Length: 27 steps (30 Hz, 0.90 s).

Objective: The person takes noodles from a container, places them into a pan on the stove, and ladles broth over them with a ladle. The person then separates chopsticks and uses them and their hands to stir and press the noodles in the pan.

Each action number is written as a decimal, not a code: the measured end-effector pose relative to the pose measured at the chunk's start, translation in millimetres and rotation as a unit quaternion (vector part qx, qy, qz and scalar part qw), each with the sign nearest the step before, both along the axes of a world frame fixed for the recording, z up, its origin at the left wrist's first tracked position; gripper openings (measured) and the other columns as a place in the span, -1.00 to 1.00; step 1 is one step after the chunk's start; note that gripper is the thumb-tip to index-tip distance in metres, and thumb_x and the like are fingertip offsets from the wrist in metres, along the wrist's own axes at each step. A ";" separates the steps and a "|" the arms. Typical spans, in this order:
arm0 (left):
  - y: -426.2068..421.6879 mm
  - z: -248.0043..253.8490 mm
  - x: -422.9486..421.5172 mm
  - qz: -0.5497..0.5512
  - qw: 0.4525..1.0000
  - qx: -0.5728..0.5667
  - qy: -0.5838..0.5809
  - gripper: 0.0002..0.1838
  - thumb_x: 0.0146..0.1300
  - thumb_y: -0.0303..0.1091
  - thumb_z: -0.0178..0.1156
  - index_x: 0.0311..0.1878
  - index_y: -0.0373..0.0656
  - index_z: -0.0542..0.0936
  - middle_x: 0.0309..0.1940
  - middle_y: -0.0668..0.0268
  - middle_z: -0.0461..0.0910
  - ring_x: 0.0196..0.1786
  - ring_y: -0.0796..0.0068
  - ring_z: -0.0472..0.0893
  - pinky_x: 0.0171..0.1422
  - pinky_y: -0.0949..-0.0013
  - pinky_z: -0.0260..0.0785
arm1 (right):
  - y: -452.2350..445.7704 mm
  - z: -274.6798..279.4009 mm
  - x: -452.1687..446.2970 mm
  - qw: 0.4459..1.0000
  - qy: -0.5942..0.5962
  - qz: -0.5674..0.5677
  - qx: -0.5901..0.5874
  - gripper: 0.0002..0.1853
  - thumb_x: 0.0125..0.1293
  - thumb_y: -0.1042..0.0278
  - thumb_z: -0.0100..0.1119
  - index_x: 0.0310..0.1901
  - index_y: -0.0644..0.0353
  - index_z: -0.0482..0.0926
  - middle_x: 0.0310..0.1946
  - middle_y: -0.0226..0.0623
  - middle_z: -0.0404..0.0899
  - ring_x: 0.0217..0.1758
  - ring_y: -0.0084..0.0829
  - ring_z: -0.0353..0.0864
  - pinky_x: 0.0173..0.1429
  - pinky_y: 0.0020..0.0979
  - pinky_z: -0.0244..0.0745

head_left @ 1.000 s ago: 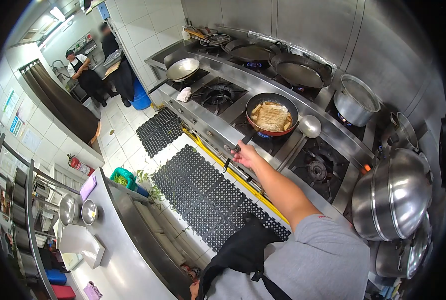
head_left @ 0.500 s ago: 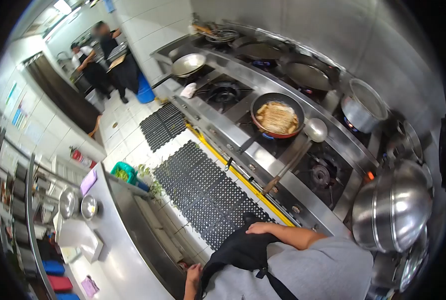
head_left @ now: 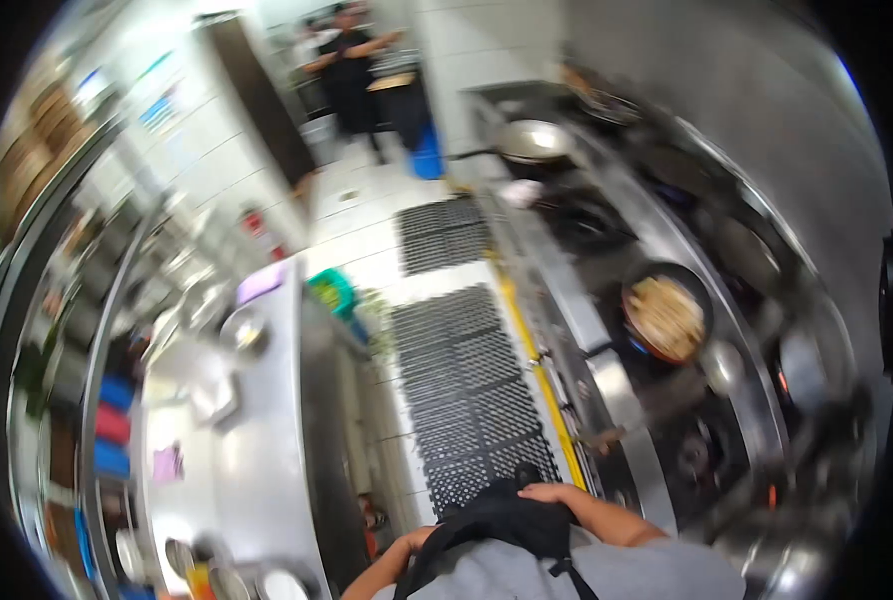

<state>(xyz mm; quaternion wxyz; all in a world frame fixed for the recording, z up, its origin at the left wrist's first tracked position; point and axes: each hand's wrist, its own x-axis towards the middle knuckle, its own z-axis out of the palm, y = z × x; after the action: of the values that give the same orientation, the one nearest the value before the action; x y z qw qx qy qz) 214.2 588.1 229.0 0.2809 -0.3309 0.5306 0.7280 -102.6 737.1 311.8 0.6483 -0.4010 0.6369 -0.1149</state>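
My right hand (head_left: pixel 542 492) rests at the front of my black apron (head_left: pixel 492 517), its fingers fairly straight, and holds nothing that I can see. My left hand (head_left: pixel 422 537) is at the apron's left side; its fingers are blurred and partly hidden. On the stove to the right, apart from both hands, a frying pan (head_left: pixel 709 297) holds browned, strip-like food (head_left: pixel 667 315) over a blue flame. Beside it lies a ladle (head_left: pixel 724 368), its bowl toward the back of the stove.
A steel counter (head_left: pixel 267 440) runs along my left, with a bowl (head_left: pixel 244 330) and purple cloth (head_left: pixel 168 463) on it. Black mats (head_left: pixel 477 390) cover the aisle floor. A green bin (head_left: pixel 335 293) stands by the counter's end. Other people (head_left: pixel 357 75) stand at the far end.
My view has swung left, so the stove sits further right and more counter shows. My left hand has moved in against the apron. The picture is blurrier.
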 end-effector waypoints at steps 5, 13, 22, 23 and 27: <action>16.4 38.0 -12.4 0.165 0.976 0.023 -0.138 -0.30 0.31 0.17 -0.08 0.34 -0.16 0.26 0.28 0.19 0.33 0.24 0.31 0.35 0.32 0.25 0.17 | -94.5 1.5 -32.1 0.962 -0.071 0.250 -0.080 -0.45 0.40 -0.06 -0.19 0.13 0.26 0.46 0.08 -0.14 0.50 0.12 -0.27 0.45 0.25 -0.30 0.26; 52.5 160.0 -1.3 0.155 0.936 -0.295 -0.114 -0.36 0.30 0.12 -0.04 0.24 -0.20 0.38 0.15 0.04 0.45 0.16 0.19 0.47 0.21 0.18 0.31 | -180.8 5.7 -25.9 0.879 -0.087 0.458 -0.097 -0.52 0.39 0.00 -0.15 0.06 0.26 0.47 -0.02 -0.19 0.51 0.02 -0.33 0.45 0.15 -0.34 0.29; 76.7 520.2 174.2 0.625 0.428 -0.626 -0.185 -0.61 0.21 -0.27 0.19 0.11 -0.10 0.51 -0.27 0.33 0.59 -0.32 0.47 0.56 -0.11 0.41 0.41 | -212.2 4.8 36.8 0.846 -0.106 0.511 -0.113 -0.59 0.37 0.06 -0.10 -0.02 0.26 0.49 -0.13 -0.25 0.52 -0.09 -0.39 0.45 0.03 -0.38 0.31; 84.3 546.5 203.7 0.552 0.242 -0.754 -0.260 -0.68 0.18 -0.30 0.20 0.01 -0.13 0.56 -0.45 0.41 0.55 -0.44 0.50 0.52 -0.22 0.46 0.42 | -212.9 5.4 43.2 0.848 -0.107 0.506 -0.116 -0.59 0.37 0.07 -0.10 -0.03 0.26 0.49 -0.15 -0.25 0.52 -0.10 -0.40 0.45 0.01 -0.39 0.31; 106.6 604.5 332.8 0.408 0.048 -0.786 -0.462 -0.59 0.16 -0.20 0.19 0.05 -0.17 0.50 -0.07 0.22 0.58 0.00 0.21 0.52 0.06 0.17 0.33 | -219.2 10.9 76.2 0.861 -0.113 0.478 -0.134 -0.62 0.37 0.09 -0.08 -0.06 0.26 0.50 -0.19 -0.28 0.52 -0.15 -0.43 0.45 -0.04 -0.40 0.32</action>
<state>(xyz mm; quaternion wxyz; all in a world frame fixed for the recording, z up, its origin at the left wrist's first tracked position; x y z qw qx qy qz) 547.0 694.7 833.5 -0.2987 -0.7894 0.3331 -0.4203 -26.4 517.9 322.7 0.6310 -0.7236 0.2678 0.0803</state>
